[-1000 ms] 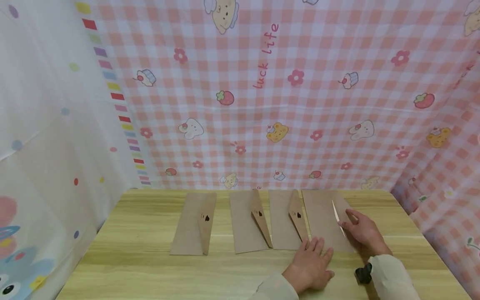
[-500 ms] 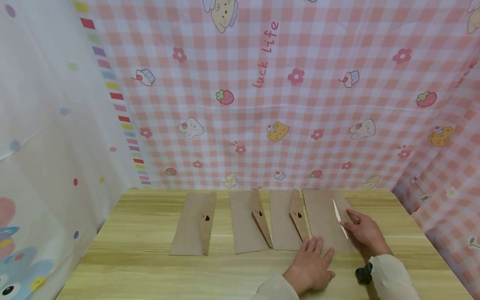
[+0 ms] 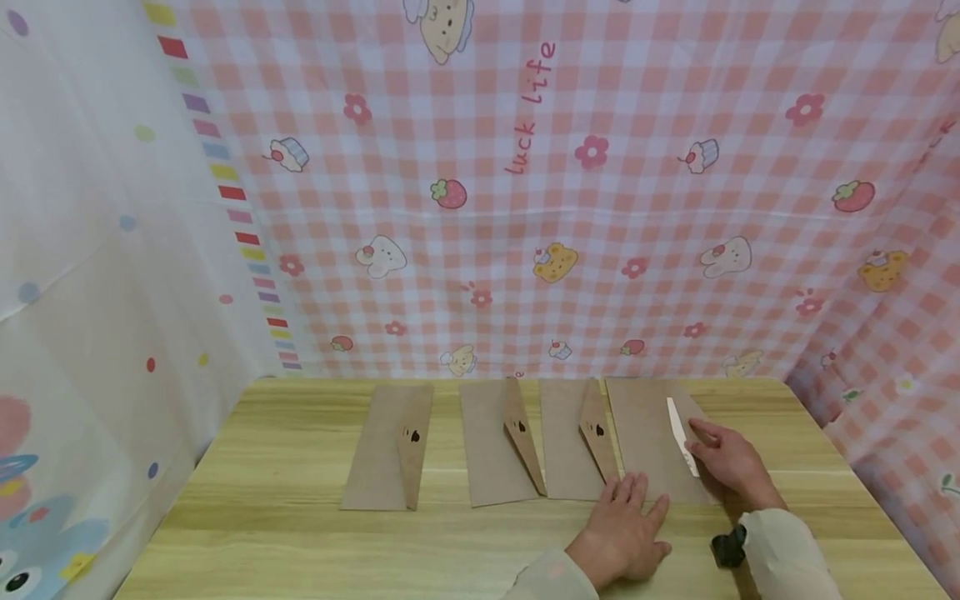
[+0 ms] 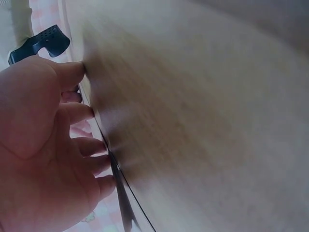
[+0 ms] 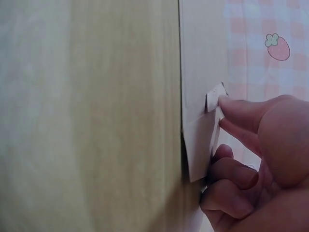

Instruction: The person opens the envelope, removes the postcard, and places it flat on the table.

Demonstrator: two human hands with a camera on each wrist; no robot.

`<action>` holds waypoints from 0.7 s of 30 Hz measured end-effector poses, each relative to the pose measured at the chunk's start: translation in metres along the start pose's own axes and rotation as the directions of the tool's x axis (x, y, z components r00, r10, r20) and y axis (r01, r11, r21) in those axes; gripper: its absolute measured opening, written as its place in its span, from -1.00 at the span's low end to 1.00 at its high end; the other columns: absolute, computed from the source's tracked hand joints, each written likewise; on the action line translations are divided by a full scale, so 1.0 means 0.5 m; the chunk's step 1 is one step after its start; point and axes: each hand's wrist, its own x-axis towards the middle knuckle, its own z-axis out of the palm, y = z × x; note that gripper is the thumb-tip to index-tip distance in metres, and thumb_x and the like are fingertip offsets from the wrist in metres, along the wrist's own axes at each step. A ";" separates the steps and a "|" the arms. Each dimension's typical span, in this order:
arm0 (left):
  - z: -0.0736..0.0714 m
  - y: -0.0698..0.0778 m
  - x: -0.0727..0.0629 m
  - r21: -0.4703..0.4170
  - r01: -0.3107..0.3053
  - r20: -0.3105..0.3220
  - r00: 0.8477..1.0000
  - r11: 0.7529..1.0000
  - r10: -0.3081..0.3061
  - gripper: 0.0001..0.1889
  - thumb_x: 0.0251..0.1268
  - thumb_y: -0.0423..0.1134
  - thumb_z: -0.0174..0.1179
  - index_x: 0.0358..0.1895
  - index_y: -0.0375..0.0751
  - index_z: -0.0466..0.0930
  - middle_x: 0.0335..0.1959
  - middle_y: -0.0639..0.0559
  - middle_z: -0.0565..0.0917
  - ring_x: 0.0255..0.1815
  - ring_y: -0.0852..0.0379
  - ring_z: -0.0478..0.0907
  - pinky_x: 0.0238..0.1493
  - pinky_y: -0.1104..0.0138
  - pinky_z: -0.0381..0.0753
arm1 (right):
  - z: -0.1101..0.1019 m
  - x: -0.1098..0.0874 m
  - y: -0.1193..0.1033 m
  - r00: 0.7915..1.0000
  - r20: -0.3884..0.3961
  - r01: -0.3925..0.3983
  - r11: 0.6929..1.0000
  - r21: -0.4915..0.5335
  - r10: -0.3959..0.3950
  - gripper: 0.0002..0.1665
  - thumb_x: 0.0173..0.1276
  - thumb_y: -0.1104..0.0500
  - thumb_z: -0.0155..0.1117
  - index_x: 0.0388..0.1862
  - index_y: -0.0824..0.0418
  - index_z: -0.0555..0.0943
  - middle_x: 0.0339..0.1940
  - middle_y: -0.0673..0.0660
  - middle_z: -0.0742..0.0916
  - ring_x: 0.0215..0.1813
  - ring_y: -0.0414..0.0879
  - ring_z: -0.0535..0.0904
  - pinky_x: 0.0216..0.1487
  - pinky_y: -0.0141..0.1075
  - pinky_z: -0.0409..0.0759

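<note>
In the head view a brown paper envelope [image 3: 645,446] lies at the right end of a row. Its flap side extends right, partly under my right hand [image 3: 726,462]. A narrow white, paper-like piece [image 3: 679,433] shows along that side. In the right wrist view my thumb and index finger pinch a small pale folded tip [image 5: 215,98] there, with the other fingers curled. My left hand [image 3: 621,527] rests palm down, fingers spread, its fingertips at the near edges of this envelope and the third one [image 3: 564,450].
Two more brown envelopes lie left: the second [image 3: 487,450] and the leftmost [image 3: 378,450], their flaps marked with a small black print. All lie on a wood-grain table [image 3: 300,542]. A pink checked cloth [image 3: 495,233] hangs behind. My right wrist carries a black device [image 3: 727,548].
The white piece shows wider on the right-hand envelope, growing from a thin sliver. My right hand has shifted only slightly; my left hand stays in place.
</note>
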 end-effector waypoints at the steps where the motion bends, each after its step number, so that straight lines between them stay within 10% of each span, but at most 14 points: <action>1: 0.000 0.000 0.001 -0.003 -0.002 0.003 1.000 1.000 0.002 -0.38 0.46 0.36 -0.26 0.54 0.51 -0.07 0.61 0.25 -0.06 0.61 0.26 -0.13 0.56 0.30 -0.07 | 0.000 0.000 -0.001 1.000 -0.002 0.008 1.000 -0.009 -0.008 -0.31 0.52 -0.01 0.08 0.44 0.40 0.31 0.29 0.62 0.43 0.29 0.55 0.34 0.19 0.32 0.39; 21: -0.008 -0.014 0.014 -0.087 -0.046 0.019 0.999 0.995 0.048 -0.36 0.40 0.34 -0.06 0.51 0.48 0.10 0.58 0.25 0.06 0.59 0.27 -0.03 0.53 0.31 0.02 | 0.010 -0.009 -0.034 0.998 0.010 -0.064 0.996 0.056 0.063 -0.25 0.47 -0.03 0.17 0.45 0.39 0.29 0.29 0.57 0.45 0.21 0.42 0.47 0.10 0.15 0.50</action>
